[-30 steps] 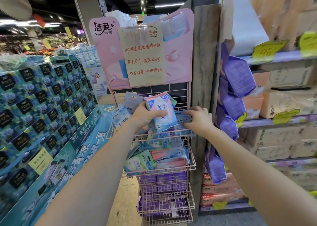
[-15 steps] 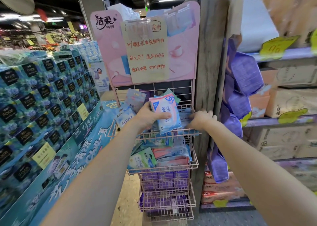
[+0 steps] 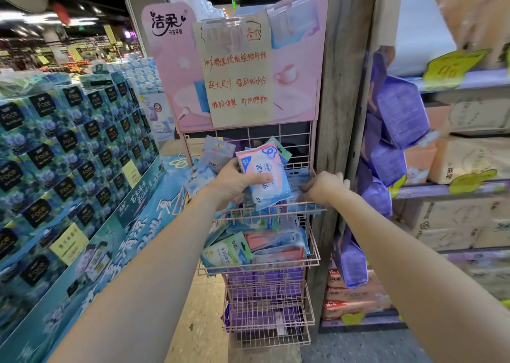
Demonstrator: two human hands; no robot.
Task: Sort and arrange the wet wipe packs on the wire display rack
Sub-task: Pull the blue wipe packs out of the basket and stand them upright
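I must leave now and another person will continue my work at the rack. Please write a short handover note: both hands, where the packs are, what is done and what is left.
Left hand: holds a pink and blue wet wipe pack upright above the top basket of the wire rack.
Right hand: reaches into the right side of the top basket, on the blue packs; whether it grips one cannot be told.
Packs: the top basket and the second basket hold mixed packs lying at different angles; the lower baskets hold purple packs.
Done: nothing looks sorted yet.
Left: place the held pack, then probably straighten both upper baskets.
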